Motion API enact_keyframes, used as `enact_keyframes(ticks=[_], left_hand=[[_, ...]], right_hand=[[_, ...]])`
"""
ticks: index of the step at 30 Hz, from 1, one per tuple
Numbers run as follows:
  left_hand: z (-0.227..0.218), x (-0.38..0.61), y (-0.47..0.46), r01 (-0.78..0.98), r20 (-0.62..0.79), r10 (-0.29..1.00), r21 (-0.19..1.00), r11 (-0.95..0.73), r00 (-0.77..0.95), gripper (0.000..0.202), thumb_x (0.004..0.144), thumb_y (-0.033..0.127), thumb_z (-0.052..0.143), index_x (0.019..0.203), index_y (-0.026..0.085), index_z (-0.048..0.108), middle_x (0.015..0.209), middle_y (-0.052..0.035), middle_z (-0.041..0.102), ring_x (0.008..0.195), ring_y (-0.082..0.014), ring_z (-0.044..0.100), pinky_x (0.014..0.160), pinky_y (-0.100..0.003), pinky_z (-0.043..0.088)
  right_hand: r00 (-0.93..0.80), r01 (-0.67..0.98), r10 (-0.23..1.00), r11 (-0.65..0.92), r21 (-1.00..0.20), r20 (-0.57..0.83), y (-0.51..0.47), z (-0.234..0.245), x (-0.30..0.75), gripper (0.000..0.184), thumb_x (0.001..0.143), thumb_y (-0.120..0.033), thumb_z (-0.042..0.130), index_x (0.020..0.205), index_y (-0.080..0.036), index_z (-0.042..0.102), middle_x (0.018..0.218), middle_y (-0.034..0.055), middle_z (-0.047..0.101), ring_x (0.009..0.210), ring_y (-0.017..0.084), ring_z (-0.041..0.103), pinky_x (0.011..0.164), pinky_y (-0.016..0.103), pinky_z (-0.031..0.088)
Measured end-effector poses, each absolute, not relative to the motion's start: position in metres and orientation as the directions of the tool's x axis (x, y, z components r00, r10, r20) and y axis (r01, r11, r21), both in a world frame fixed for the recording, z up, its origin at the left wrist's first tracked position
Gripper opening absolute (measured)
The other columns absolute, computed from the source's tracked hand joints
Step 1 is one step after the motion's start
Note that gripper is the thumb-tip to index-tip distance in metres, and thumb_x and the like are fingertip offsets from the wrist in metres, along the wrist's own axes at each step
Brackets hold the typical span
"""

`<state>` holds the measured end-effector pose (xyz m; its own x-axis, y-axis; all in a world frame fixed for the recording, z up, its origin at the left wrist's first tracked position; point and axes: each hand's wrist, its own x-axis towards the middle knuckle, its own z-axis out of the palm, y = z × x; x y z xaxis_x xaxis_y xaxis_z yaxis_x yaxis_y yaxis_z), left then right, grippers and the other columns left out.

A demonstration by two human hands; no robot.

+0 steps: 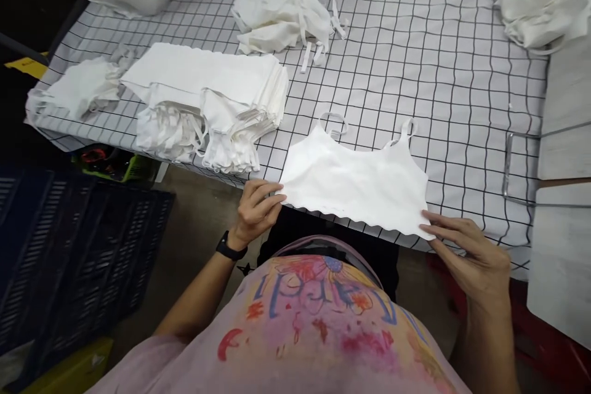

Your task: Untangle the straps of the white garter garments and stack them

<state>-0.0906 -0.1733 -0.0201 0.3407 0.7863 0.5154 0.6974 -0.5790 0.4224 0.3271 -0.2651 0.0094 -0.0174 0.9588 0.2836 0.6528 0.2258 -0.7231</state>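
Note:
A white camisole top [355,181] with thin straps and a wavy hem lies spread flat at the table's near edge, its straps pointing away from me. My left hand [258,206] pinches its lower left corner between thumb and fingers. At the lower right corner, my right hand [471,249] grips the hem the same way. To the left of the top sits a neat stack of white tops [203,74], their straps bunched toward the near edge.
A loose heap of white garments [284,12] lies farther back, and a smaller pile [85,86] is at far left. More white fabric [547,3] is at the right, above cardboard [566,117] and a metal wire frame [510,166]. Blue crates [83,240] stand below left.

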Motion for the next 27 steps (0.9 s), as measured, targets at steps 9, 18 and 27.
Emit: enact_keyframes(ticks=[9,18,27], left_hand=[[-0.024,-0.085,-0.172,0.625,0.504,0.787,0.498,-0.601,0.356,0.017,0.088,0.012,0.063,0.087,0.027,0.071,0.102,-0.0041,0.082,0.088,-0.0219,0.076,0.079,-0.042,0.062],[-0.01,-0.073,-0.175,0.556,0.447,0.863,0.666,-0.496,0.234,0.015,0.088,0.013,0.063,0.088,0.025,0.071,0.099,-0.0038,0.082,0.091,-0.0207,0.078,0.082,-0.039,0.063],[0.019,-0.061,-0.127,0.527,0.726,0.626,0.427,-0.735,0.285,0.015,0.091,0.008,0.064,0.093,0.023,0.068,0.121,0.0,0.079,0.105,-0.0192,0.078,0.115,-0.05,0.056]], right_hand=[[0.021,0.681,0.96,0.192,-0.706,0.281,-0.269,0.011,0.324,0.034,0.089,-0.016,0.074,0.111,-0.041,0.08,0.123,0.0003,0.077,0.101,0.03,0.074,0.089,0.054,0.057],[0.167,0.602,0.957,0.092,-0.793,0.238,-0.266,0.021,0.31,0.026,0.086,-0.018,0.077,0.101,-0.038,0.082,0.11,0.001,0.081,0.099,0.033,0.077,0.093,0.059,0.059],[0.044,0.807,0.837,0.291,-0.514,0.545,-0.224,0.039,0.303,0.03,0.089,-0.011,0.072,0.11,-0.032,0.078,0.119,-0.0005,0.079,0.104,0.027,0.078,0.08,0.041,0.066]])
